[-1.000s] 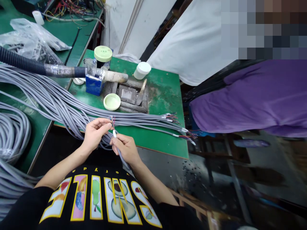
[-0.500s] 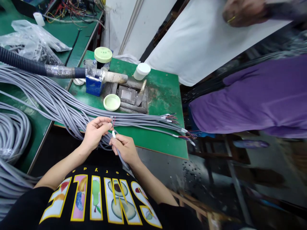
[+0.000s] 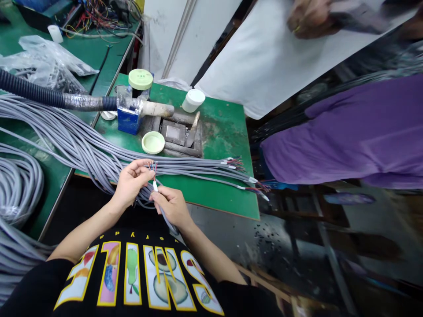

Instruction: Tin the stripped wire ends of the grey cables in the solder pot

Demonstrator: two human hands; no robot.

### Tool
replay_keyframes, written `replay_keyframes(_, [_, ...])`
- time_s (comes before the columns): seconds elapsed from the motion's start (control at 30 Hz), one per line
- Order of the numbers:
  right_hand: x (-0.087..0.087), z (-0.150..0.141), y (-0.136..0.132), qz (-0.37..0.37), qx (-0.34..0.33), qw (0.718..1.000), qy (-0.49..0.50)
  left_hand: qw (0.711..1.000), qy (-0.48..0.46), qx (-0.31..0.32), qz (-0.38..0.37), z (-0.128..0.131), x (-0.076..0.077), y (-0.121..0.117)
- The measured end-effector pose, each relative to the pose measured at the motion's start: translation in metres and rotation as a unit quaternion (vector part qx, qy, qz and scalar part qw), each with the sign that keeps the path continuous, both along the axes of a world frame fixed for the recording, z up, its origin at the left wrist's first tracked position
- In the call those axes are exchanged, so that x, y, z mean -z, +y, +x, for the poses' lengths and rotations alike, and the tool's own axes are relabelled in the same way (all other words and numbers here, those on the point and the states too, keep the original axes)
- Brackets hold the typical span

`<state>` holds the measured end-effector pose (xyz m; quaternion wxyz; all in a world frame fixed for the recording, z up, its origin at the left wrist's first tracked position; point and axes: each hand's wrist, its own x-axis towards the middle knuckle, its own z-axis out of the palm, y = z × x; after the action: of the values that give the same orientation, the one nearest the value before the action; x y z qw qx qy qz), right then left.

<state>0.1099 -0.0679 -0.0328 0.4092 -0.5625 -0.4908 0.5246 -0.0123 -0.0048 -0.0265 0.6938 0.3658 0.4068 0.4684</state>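
Between my right thumb and fingers is a grey cable (image 3: 166, 219), gripped just below the white band (image 3: 155, 186) near its end. My right hand (image 3: 172, 205) is closed around it. My left hand (image 3: 132, 181) pinches the thin coloured wires (image 3: 153, 168) that fan out of the cable's end, with their tips standing above the thumb. Just behind both hands, a bundle of grey cables (image 3: 194, 166) lies across the green table, its stripped ends (image 3: 234, 164) pointing right.
Behind the bundle are a small solder pot (image 3: 174, 132), a spatula (image 3: 193, 132), a shallow lid (image 3: 153, 142) and a white tub (image 3: 193, 100). A black hose (image 3: 36, 90) runs in from the left. At right are a person in purple (image 3: 350, 132) and that person's hand (image 3: 310, 18).
The wires at the cable's end are spread wider above my left thumb. Both hands stay nearly in place. The other person's hand has shifted left.
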Motion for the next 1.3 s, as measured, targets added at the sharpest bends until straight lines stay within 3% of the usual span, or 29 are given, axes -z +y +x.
replay_keyframes(0.37, [0.004, 0.001, 0.001, -0.013, -0.006, 0.998, 0.054, 1.000, 0.013, -0.010, 0.017, -0.001, -0.003, 0.000])
replay_keyframes(0.6, [0.012, 0.004, 0.001, -0.034, 0.014, 0.992, 0.120, 0.998, 0.032, -0.026, 0.048, -0.002, 0.005, -0.002])
replay_keyframes(0.7, [0.013, 0.003, 0.003, -0.038, 0.025, 0.989, 0.140, 0.989, 0.070, -0.060, 0.117, -0.003, 0.011, -0.006])
replay_keyframes(0.87, [0.012, 0.001, 0.006, -0.046, 0.040, 0.985, 0.163, 0.942, 0.138, -0.101, 0.289, -0.004, 0.022, -0.012])
replay_keyframes(0.93, [0.011, 0.000, 0.006, -0.046, 0.043, 0.984, 0.169, 0.948, 0.117, -0.101, 0.279, -0.004, 0.024, -0.013])
replay_keyframes(1.1, [0.009, -0.002, 0.006, -0.041, 0.048, 0.983, 0.170, 0.977, 0.079, -0.115, 0.164, -0.001, 0.026, -0.014])
replay_keyframes(1.3, [0.010, -0.003, 0.006, -0.033, 0.049, 0.986, 0.156, 0.931, 0.132, -0.134, 0.312, 0.000, 0.025, -0.014])
